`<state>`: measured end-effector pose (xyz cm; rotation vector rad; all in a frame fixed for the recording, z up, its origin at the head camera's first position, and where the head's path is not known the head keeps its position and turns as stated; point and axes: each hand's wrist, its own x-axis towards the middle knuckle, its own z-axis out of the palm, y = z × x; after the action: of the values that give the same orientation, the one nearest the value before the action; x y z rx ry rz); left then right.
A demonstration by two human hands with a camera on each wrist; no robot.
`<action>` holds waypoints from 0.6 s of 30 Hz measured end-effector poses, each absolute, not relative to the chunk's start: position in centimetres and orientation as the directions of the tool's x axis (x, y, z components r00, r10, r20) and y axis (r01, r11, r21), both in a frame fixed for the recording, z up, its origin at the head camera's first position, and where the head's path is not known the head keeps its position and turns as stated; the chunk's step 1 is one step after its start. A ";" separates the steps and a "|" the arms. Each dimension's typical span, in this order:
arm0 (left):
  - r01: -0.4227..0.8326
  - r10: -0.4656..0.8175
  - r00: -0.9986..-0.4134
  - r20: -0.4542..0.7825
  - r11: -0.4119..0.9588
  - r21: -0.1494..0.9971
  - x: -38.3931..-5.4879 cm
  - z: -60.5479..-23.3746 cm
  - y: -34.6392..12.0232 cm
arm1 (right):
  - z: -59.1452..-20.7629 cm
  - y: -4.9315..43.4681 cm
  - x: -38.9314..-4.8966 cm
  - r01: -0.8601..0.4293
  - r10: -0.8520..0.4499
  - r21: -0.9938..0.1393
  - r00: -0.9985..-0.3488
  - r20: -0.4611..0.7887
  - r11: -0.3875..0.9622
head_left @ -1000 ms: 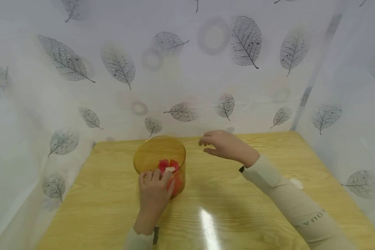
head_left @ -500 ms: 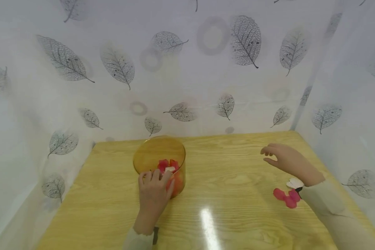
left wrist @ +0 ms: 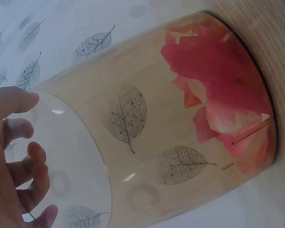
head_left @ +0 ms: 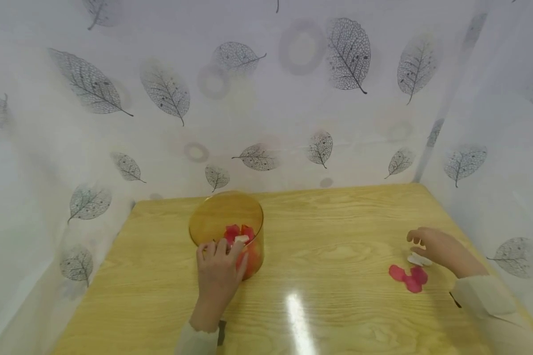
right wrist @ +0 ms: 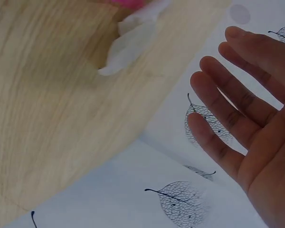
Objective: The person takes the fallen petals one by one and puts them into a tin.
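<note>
An amber see-through glass vase stands on the wooden table, left of centre. My left hand holds it by the near rim, with fingers curled over the edge in the left wrist view. Red and pink flower petals lie at its bottom, with thin stick-like pieces among them. On the right, my right hand hovers beside white petals, holding nothing; its fingers are spread and slightly bent. Just nearer than the white ones lie several pink petals.
The wooden table is bounded at the back and sides by a white curtain printed with grey leaves. The table's right edge runs close by the right forearm. A bright light reflection shows on the wood near the front.
My right hand has swung from beside the vase out to the right and down to the white petals, uncovering the pink ones. The left hand stays on the vase.
</note>
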<state>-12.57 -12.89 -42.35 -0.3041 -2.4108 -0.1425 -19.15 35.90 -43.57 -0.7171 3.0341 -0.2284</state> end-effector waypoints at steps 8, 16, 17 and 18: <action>0.255 0.180 -0.718 0.673 0.967 0.014 -12.7 -42.5 -12.9 | -45.0 37.7 -19.2 -0.361 -0.390 -0.238 -0.916 -0.090 0.902; 0.254 0.187 -0.716 0.673 0.967 0.002 -12.7 -42.5 -12.9 | -46.0 38.6 -19.3 -0.330 -0.364 -0.241 -0.925 -0.112 0.913; 0.253 0.186 -0.717 0.672 0.967 0.002 -12.7 -42.4 -12.9 | -46.1 38.6 -19.3 -0.327 -0.361 -0.245 -0.926 -0.112 0.913; 0.252 0.185 -0.719 0.670 0.968 0.003 -12.7 -42.4 -12.9 | -46.2 38.6 -19.3 -0.322 -0.357 -0.246 -0.927 -0.114 0.914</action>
<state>-12.65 -12.89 -42.41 -0.3054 -2.3919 -0.1217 -19.32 38.65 -46.15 -0.5211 2.9189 -0.3360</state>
